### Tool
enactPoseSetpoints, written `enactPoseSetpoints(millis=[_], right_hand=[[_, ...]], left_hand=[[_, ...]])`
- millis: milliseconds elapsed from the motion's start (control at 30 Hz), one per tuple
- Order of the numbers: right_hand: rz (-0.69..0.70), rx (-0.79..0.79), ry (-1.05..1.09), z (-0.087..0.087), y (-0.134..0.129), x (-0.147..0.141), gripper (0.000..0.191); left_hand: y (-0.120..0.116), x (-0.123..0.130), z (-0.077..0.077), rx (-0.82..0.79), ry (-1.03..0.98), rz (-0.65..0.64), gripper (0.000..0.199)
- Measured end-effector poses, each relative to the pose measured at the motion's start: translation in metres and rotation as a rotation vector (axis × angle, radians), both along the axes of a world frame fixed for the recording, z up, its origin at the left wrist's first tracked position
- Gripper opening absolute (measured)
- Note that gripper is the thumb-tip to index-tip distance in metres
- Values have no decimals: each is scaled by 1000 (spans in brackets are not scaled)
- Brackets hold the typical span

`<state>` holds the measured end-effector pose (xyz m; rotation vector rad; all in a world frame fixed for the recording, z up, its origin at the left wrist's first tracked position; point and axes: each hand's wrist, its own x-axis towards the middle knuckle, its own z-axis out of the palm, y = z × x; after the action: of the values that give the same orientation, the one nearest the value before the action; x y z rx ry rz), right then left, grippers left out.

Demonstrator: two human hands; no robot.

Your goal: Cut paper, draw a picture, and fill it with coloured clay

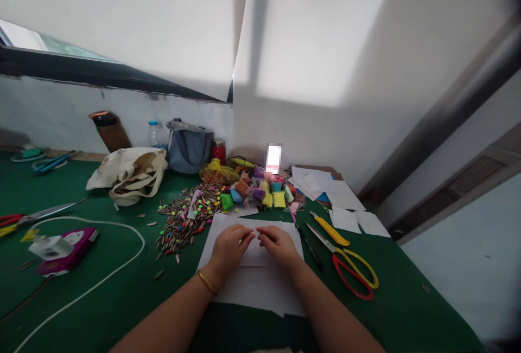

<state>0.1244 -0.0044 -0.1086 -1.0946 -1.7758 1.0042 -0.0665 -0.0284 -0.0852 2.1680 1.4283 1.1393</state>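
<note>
My left hand (231, 247), with a gold bangle at the wrist, has thumb and forefinger pinched together over white paper sheets (248, 290). Facing it a short gap away, my right hand (279, 245) is pinched in the same manner. Whatever lies between the fingertips is too small to make out. Just beyond the left hand spreads a heap of striped sunflower seeds (183, 228) mixed with small coloured balls. Small packets of coloured modelling clay (279, 199) lie behind the sheets. Right of the paper are a dark pen (313, 252), a yellow utility knife (331, 231) and scissors (345, 269).
On the left a white charger (52, 247) rests on a purple box (81, 239), near a white cable (138, 258) and more scissors (40, 214). Bags (189, 147), bottles (157, 135) and a bright phone screen (273, 159) line the wall. Loose papers (344, 197) lie at back right.
</note>
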Motion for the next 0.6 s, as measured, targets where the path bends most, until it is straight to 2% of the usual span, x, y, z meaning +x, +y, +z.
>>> enactPoseSetpoints(millis=[100, 167, 300, 433, 600], right_hand=[[-116, 139, -218, -2, 9, 15, 33], [-145, 211, -394, -3, 13, 23, 37], [-142, 209, -610, -11, 13, 25, 53], [-98, 202, -665, -16, 14, 21, 55], [-54, 204, -621, -15, 26, 24, 50]], left_hand=[[7, -4, -4, -37, -63, 61, 26], [15, -10, -8, -58, -110, 97, 28], [31, -23, -16, -127, -66, 85, 25], [35, -28, -24, -276, -44, 92, 23], [27, -27, -28, -299, -50, 118, 26]])
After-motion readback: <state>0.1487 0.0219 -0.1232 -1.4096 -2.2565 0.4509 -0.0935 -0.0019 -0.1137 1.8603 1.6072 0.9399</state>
